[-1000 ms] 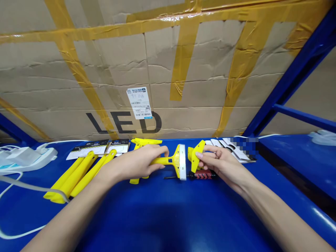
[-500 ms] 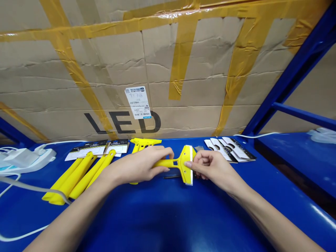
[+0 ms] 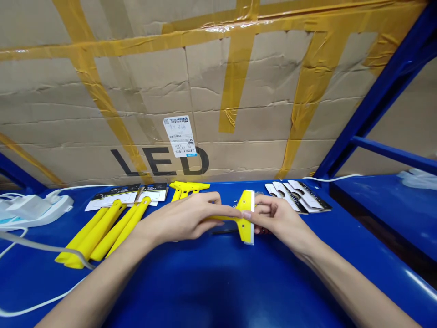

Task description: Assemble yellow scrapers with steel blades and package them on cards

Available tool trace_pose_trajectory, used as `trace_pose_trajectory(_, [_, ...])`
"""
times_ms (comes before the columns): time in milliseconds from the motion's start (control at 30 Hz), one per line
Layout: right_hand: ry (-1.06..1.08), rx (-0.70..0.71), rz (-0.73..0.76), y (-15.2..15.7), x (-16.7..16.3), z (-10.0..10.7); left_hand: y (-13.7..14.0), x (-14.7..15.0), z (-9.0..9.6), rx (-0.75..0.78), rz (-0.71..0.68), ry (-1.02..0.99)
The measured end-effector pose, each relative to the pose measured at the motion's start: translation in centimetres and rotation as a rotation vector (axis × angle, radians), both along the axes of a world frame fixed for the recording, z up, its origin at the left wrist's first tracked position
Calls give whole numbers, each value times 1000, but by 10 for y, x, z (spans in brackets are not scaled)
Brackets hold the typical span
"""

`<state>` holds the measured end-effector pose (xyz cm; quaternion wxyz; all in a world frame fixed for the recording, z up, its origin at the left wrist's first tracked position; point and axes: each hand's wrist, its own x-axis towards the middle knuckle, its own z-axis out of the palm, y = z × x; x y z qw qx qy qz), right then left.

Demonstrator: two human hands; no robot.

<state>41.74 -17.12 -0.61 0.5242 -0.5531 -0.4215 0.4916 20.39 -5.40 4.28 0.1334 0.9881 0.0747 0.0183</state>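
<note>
A yellow scraper (image 3: 244, 228) with a pale strip along its wide edge is held between both hands above the blue surface. My left hand (image 3: 191, 214) is closed around its handle, the index finger stretched along to the head. With thumb and bent fingers, my right hand (image 3: 278, 218) pinches the head at the pale edge. Behind my left hand lie more yellow scraper heads (image 3: 191, 187), partly hidden. Under the held scraper, a thin dark tool (image 3: 223, 232) rests on the surface, mostly covered.
Several yellow handles (image 3: 102, 232) lie at left beside printed cards (image 3: 118, 196). More folded cards (image 3: 300, 196) lie at right. A white power strip (image 3: 51, 212) with cables sits far left. A large taped cardboard box (image 3: 211, 100) stands behind, and a blue metal frame (image 3: 372, 95) rises at right.
My left index finger has extended forward along the scraper onto its head. The scraper has shifted slightly right; my right hand still pinches its edge.
</note>
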Motion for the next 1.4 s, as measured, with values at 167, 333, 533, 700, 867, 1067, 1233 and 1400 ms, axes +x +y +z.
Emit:
trace_pose_trajectory(167, [-18,3,8,1,-3,0,-1,0,3,45,-22,-14])
trace_pose_trajectory(333, [-237,83,-115,1,8,-2,4,-5,11,87,39,-15])
trace_pose_trajectory(533, [-818,180,-68,6,21,-6,28,-21,13,89,143,3])
trace_pose_trajectory(700, [-1142,114,171,26,4,-2,34,-24,9,95,147,82])
trace_pose_trajectory(867, [-1380,72,195,37,-13,-3,35,-26,10,45,142,120])
trace_pose_trajectory(1067, [-1418,78,201,36,-12,-9,38,-30,8,-12,128,118])
trace_pose_trajectory(1233, [-1430,120,237,34,-11,-8,35,-28,5,-1,103,123])
trace_pose_trajectory(1400, [-1504,155,275,32,-14,-5,32,-24,7,5,120,182])
